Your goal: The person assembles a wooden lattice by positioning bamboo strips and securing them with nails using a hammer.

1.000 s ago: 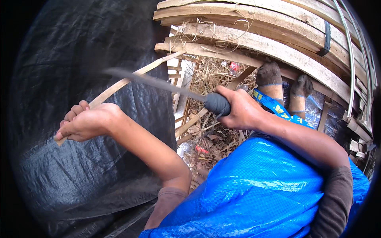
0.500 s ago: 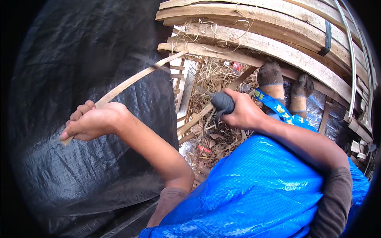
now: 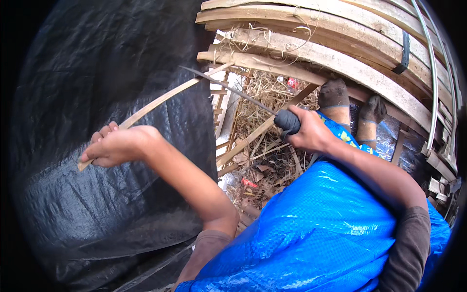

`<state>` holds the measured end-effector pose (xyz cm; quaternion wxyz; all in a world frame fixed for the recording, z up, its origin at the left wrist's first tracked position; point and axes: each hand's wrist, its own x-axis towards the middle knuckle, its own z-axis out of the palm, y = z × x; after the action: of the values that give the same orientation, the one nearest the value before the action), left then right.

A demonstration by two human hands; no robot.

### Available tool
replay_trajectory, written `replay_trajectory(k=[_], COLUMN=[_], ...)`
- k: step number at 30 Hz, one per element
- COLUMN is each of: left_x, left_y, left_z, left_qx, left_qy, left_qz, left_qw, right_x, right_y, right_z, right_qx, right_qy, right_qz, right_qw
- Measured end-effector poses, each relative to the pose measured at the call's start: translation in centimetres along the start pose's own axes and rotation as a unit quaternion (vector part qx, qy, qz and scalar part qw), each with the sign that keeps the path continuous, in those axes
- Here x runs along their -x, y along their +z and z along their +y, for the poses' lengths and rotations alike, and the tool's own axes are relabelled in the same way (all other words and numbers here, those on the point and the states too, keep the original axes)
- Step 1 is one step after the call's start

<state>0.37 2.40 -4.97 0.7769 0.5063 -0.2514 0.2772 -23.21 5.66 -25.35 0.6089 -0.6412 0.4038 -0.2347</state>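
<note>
At the left, over the black sheeting, my left hand [image 3: 119,145] is closed around the lower end of a thin, pale bamboo strip [image 3: 158,101]. The strip slants up and away to the right, its far end near the stacked wooden slats. In my right hand [image 3: 313,130], fingers wrapped, is a knife by its dark, wrapped handle [image 3: 287,121]. Its long narrow blade [image 3: 238,92] points up and left, and crosses the strip near the strip's far end. Whether blade and strip touch, I cannot tell.
Wooden slats [image 3: 311,46] lie stacked at the far side, with a black strap [image 3: 403,52] round some. Fibre shavings and dry leaves [image 3: 265,92] cover the ground below. A blue tarp [image 3: 311,228] drapes my lap. Black sheeting [image 3: 97,209] spreads at left. My feet rest against the slats.
My right hand has shifted slightly right and up, and the knife blade, blurred before, now shows plainly across the strip. My left hand keeps its hold, almost in the same place.
</note>
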Motion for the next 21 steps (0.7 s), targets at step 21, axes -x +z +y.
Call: replay_trajectory(k=[21], left_x=[0.6], left_y=[-0.4], left_z=[0.5], left_qx=[0.012], left_qy=[0.053], left_qz=[0.007], left_qw=[0.999], right_x=[-0.1], right_y=[-1.2], right_z=[-3.6], right_qx=[0.043], right_qy=[-0.062], right_qz=[-0.075], right_qw=[0.994])
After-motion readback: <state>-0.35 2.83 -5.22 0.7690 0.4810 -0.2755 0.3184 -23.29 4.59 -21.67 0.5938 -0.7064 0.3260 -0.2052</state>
